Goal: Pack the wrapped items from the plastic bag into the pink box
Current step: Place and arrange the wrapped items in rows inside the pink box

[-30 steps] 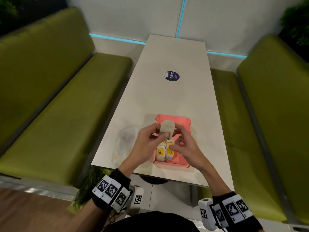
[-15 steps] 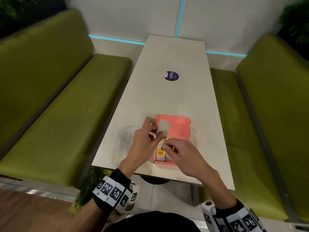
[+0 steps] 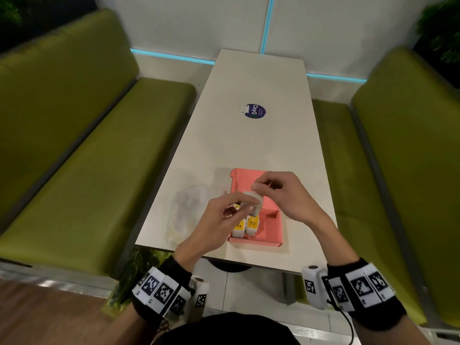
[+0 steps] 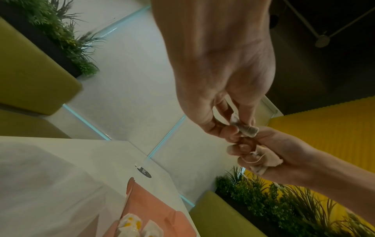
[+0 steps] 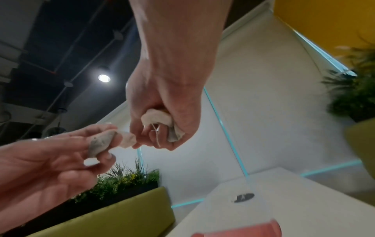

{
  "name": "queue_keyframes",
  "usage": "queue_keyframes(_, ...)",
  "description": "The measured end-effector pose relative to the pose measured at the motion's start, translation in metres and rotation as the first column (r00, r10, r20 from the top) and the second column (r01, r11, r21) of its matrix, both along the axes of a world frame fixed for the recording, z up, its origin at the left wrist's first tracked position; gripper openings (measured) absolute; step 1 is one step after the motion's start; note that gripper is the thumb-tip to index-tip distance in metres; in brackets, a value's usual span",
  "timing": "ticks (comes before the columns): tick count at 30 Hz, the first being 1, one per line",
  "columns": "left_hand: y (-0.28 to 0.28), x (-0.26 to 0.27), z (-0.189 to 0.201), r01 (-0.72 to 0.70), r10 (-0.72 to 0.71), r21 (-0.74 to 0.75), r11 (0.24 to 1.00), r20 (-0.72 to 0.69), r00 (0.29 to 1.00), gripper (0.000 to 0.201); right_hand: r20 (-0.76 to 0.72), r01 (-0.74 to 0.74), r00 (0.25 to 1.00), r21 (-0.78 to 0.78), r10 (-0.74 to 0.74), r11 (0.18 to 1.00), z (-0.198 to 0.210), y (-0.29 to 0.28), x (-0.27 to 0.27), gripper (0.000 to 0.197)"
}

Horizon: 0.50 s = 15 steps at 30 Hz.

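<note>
While both hands hover above the open pink cardboard box [image 3: 270, 230] on the pale surface [image 3: 256, 145], packing is mid-step. L hand [image 3: 221, 220] pinches a small grey-white wrapped tea bag [image 4: 246, 129] at the fingers; R hand [image 3: 286, 195] is curled round a second crumpled bag w/ string [image 5: 160, 119]. Two yellow-label wrapped sachets [image 3: 245, 226] already stand in box's left compartment; right side bare. Clear plastic bag [image 3: 186, 212] lies just left of box. Next, judged: lower held bags beside sachets, release w/o snagging string.
</note>
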<state>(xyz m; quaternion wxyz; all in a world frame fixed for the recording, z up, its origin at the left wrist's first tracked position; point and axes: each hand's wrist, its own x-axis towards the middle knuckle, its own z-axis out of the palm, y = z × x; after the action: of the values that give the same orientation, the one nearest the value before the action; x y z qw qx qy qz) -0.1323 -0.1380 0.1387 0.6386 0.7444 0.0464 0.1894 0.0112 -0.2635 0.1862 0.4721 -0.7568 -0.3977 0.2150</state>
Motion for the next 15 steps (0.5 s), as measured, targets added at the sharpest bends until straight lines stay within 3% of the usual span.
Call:
queue_keyframes(5,0.001,0.003,-0.005,-0.014,0.015,0.013,1.0,-0.027,1.0,0.017,-0.247,-0.004,0.969,-0.118,-0.025,0.993,-0.023,-0.002,0.004,0.017)
queue_keyframes(8,0.002,0.003,-0.008,-0.033,0.033,0.007,0.999,-0.039,0.999,0.018,-0.194,0.194,0.958,-0.095,-0.209,0.976,-0.036,-0.01,0.008,0.013)
queue_keyframes(11,0.003,0.005,-0.012,-0.04,0.04,0.01,0.999,-0.043,0.998,0.016,-0.145,0.374,0.922,0.09,-0.36,0.923,-0.041,-0.021,0.007,0.016)
queue_keyframes(13,0.003,0.006,-0.015,-0.038,0.039,0.019,0.999,-0.043,0.998,0.015,-0.111,0.349,0.936,0.177,-0.333,0.92,-0.036,-0.026,0.002,0.015)
queue_keyframes(15,0.002,0.008,-0.015,-0.026,0.027,0.038,0.999,-0.041,0.999,0.014,-0.056,0.24,0.97,0.136,-0.235,0.961,-0.029,-0.027,-0.002,0.016)
